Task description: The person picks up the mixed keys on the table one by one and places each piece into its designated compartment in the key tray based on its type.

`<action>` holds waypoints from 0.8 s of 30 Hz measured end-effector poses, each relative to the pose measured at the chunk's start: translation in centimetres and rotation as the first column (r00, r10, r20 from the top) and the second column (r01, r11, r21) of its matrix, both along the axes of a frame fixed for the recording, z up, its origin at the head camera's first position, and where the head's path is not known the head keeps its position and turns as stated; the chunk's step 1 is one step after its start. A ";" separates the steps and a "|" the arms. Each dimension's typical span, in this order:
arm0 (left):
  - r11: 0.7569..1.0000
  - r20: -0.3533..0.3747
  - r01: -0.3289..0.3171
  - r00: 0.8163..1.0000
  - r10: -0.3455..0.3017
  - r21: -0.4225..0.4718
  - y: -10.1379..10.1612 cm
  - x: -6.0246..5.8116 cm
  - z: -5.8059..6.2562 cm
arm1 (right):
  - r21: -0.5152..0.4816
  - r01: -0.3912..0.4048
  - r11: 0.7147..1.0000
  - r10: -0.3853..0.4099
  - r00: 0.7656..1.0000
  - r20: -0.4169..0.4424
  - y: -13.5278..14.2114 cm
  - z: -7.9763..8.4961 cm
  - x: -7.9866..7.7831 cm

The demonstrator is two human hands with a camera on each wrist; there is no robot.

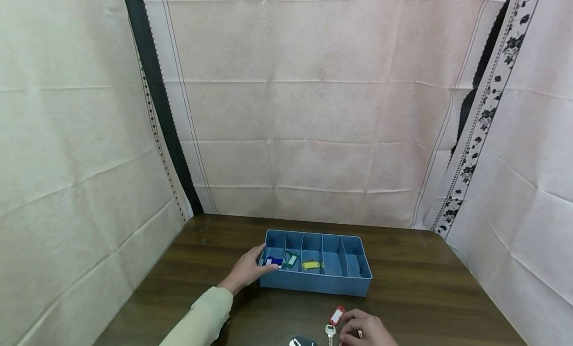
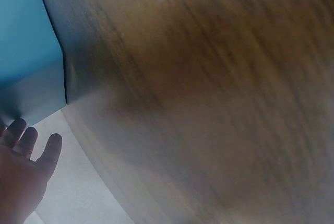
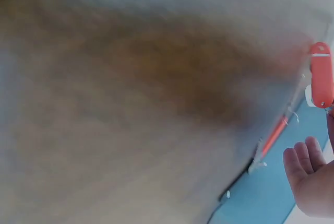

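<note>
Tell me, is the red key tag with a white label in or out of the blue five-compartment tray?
Out: the head view shows the red tag in front of the blue tray, by the right hand.

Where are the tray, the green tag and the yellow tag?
Tray (image 1: 315,285): head view, on its front wall.
Green tag (image 1: 292,260): head view, on its pale label.
Yellow tag (image 1: 310,265): head view, on its middle.

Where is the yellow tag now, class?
In the head view, the yellow tag lies in the middle compartment of the blue tray, right of the green tag.
</note>
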State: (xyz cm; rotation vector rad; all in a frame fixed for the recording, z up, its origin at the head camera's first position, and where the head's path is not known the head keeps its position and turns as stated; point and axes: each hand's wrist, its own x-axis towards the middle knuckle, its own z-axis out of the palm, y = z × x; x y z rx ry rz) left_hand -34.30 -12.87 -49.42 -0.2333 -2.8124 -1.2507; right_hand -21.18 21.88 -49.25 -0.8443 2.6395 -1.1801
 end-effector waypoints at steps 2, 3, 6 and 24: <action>1.000 -0.001 -0.001 1.000 0.001 0.001 0.0 0.1 0.0 | -0.005 0.027 1.000 -0.027 0.999 -0.026 -0.1 0.7 -0.1; 1.000 0.001 -0.004 1.000 0.004 0.000 0.0 0.1 0.0 | -0.009 0.039 0.999 -0.040 0.998 -0.039 -0.2 1.0 -0.2; 1.000 -0.001 -0.005 1.000 0.005 -0.001 -0.1 0.2 0.0 | -0.025 0.094 0.995 -0.095 0.994 -0.050 -0.5 2.1 -0.4; 1.000 0.005 0.008 1.000 -0.008 0.001 -0.1 0.1 0.2 | -0.211 0.434 0.876 -0.462 0.881 -0.101 -2.1 5.5 -5.0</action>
